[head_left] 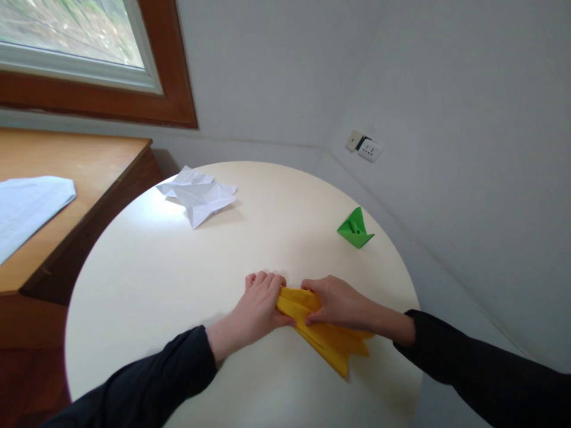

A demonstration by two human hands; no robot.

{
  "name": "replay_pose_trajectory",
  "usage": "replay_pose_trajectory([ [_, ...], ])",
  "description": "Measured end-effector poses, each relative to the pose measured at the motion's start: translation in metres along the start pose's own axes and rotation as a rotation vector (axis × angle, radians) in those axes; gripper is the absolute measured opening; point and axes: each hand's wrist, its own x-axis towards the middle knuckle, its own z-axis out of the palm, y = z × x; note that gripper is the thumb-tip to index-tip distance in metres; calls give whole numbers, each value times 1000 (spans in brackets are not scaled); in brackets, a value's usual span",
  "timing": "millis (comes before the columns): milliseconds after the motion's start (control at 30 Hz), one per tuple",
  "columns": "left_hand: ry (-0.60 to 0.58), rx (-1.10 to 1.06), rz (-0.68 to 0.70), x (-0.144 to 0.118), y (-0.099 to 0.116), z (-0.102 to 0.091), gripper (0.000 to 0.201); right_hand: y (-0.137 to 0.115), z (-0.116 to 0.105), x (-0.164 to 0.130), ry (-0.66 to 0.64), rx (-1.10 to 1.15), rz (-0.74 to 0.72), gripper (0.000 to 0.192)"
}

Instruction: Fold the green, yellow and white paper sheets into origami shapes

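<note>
A folded sheet of yellow paper (328, 343) lies across the near part of the round table, pleated lengthwise and spreading toward the lower right. My left hand (263, 303) grips its narrow left end, thumb on the near side and fingers curled over the far side. Further along the paper, my right hand (334, 301) pinches it between thumb and fingers. Part of the paper is hidden under the right hand. Beyond the hands, a small green folded-paper piece (357, 230) stands near the table's right edge.
Crumpled, creased white paper (199, 193) rests at the far left of the round cream table (134, 285). A wooden desk (102, 160) with a pale blue folded sheet (33, 208) stands to the left. The wall behind has sockets (370, 150) and a brown-framed window (176, 77).
</note>
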Motion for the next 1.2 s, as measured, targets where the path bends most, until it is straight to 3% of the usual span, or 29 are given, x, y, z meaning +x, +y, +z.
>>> replay_pose_trajectory([
  [200, 188, -42, 89, -1, -1, -1, 20, -4, -7, -2, 92, -194, -39, 11],
  [333, 392, -51, 201, 0, -3, -5, 5, -7, -13, -4, 302, -446, -203, 11],
  [467, 486, 69, 318, 1, -7, -9, 13, -8, -13, -6, 548, -691, -366, 24],
  [533, 462, 149, 351, 2, -10, -7, 14, -5, -6, -5, 602, -743, -428, 29],
  [700, 249, 317, 397, 2, -16, 3, 15, 9, 22, 0, 581, -744, -489, 27],
  [800, 197, 386, 421, 0, -14, 9, 15, 15, 33, 0, 569, -746, -483, 26],
  [1033, 163, 373, 386, -4, -5, 7, 13, 17, 32, -3, 472, -712, -419, 18],
  [1200, 138, 272, 324, -3, -5, 5, 17, 19, 25, -8, 310, -508, -313, 7],
])
